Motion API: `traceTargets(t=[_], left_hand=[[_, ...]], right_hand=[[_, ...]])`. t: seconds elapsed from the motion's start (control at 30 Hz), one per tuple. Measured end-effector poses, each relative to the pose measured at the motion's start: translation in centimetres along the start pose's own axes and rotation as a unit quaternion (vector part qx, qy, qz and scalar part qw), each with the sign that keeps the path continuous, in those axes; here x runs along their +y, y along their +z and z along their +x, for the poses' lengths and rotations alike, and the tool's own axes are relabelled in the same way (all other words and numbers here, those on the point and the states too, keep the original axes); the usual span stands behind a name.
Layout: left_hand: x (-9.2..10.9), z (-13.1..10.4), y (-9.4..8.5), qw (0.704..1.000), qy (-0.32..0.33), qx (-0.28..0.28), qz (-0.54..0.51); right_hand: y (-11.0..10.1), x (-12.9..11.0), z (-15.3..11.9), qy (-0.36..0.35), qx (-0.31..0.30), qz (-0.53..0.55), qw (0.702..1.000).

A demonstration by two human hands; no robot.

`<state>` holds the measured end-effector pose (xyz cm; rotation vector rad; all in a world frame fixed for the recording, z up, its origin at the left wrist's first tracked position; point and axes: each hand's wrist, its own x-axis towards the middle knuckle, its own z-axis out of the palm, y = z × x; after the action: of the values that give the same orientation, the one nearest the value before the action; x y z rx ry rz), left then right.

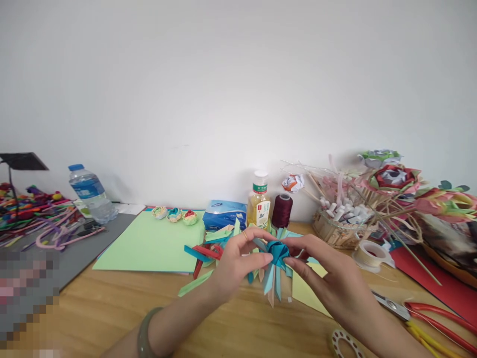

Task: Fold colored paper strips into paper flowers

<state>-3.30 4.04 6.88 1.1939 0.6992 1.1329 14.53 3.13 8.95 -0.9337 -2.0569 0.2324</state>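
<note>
A folded blue paper flower (pixel 278 252) is held up over the table between my two hands. My left hand (pixel 240 261) pinches its left side with thumb and fingers. From the right, my right hand (pixel 326 271) grips the other side between thumb and fingertips. Light blue and peach folded strips (pixel 273 284) fan out below the flower; whether they are joined to it I cannot tell. Behind my left hand lies a heap of folded paper pieces (pixel 212 253) in red, blue and green. A yellow paper sheet (pixel 309 293) lies partly under my right hand.
Green sheets (pixel 149 243) carry three small paper flowers (pixel 174 215). A tissue pack (pixel 225 215), a drink bottle (pixel 260 199) and dark red thread (pixel 282 211) stand behind. Right are a basket (pixel 333 229), tape (pixel 371 252), scissors (pixel 391 306) and yellow-handled pliers (pixel 421 335). A water bottle (pixel 91 194) stands left.
</note>
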Motion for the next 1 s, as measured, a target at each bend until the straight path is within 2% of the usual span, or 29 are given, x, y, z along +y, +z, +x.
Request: traceTargets(t=[0.17, 0.27, 0.37, 0.5, 0.7, 0.77, 0.87, 1.0], left_hand=[[0.1, -0.2, 0.2, 0.993, 0.062, 0.036, 0.093], [0.5, -0.5, 0.4, 0.963, 0.158, 0.074, 0.205], [0.8, -0.8, 0.4, 0.924, 0.226, 0.052, 0.305], [1.2, -0.8, 0.3, 0.895, 0.257, 0.020, 0.364], [1.7, -0.9, 0.5, 0.851, 0.281, 0.048, 0.442], [1.8, -0.9, 0.6, 0.860, 0.270, 0.045, 0.430], [1.9, -0.9, 0.5, 0.898, 0.227, 0.024, 0.377], [2.0, -0.6, 0.1, 0.946, 0.154, -0.014, 0.284]], right_hand=[[0.3, 0.0, 0.0, -0.004, 0.011, -0.009, 1.000], [0.5, 0.2, -0.2, -0.010, 0.035, -0.038, 0.999], [0.6, 0.4, -0.4, -0.013, 0.033, -0.057, 0.998], [0.5, 0.5, -0.5, -0.017, 0.034, -0.074, 0.997], [0.5, 0.7, -0.7, -0.073, 0.053, -0.123, 0.988], [0.6, 0.7, -0.8, -0.106, 0.059, -0.143, 0.982], [0.5, 0.6, -0.8, -0.146, 0.060, -0.159, 0.974], [0.3, 0.5, -0.8, -0.142, 0.051, -0.143, 0.978]])
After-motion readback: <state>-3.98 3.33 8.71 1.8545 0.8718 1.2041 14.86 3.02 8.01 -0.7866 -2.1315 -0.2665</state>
